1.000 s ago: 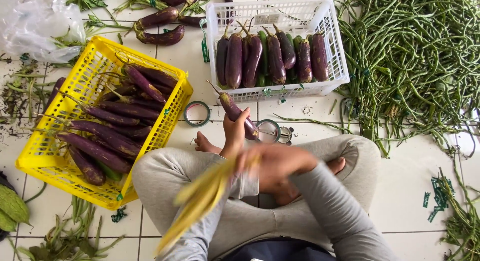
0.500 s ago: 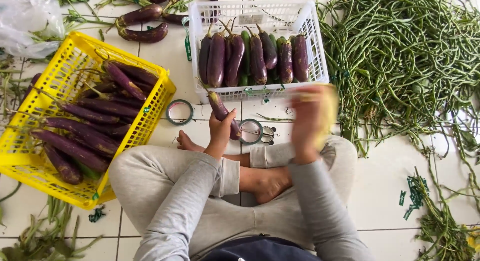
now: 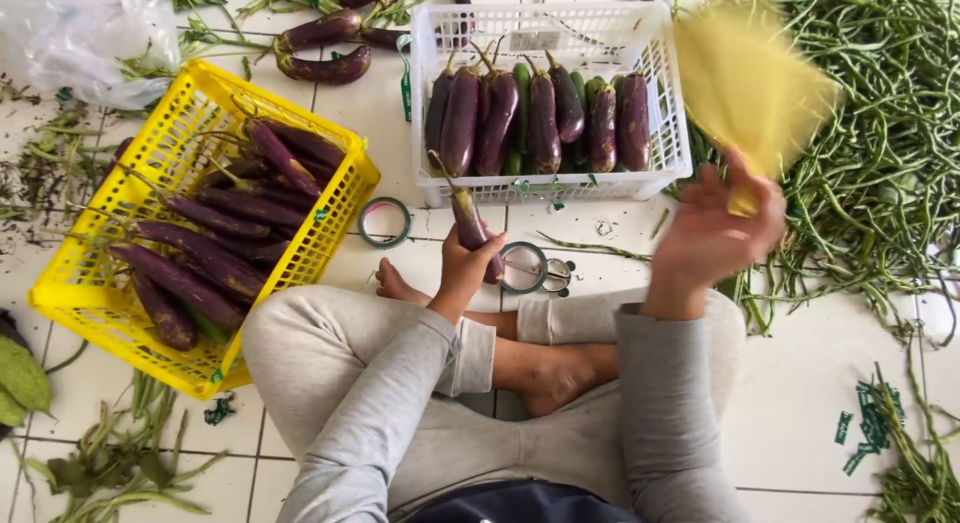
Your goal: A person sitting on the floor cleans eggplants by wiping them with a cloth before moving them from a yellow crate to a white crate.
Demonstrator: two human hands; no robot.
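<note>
My left hand grips a purple eggplant upright by its lower end, just in front of the white basket, which holds several eggplants standing side by side. My right hand is raised to the right of that basket and holds a blurred yellow sheet or bag above the pile of long green beans. I sit cross-legged in grey clothes on the tiled floor.
A yellow basket with several long eggplants lies at my left. Two tape rolls lie on the tiles by my feet. Loose eggplants, a clear plastic bag and leaf scraps surround the baskets.
My right hand swung the yellow sheet from over my lap up and to the right, over the beans. The left hand kept its eggplant almost still.
</note>
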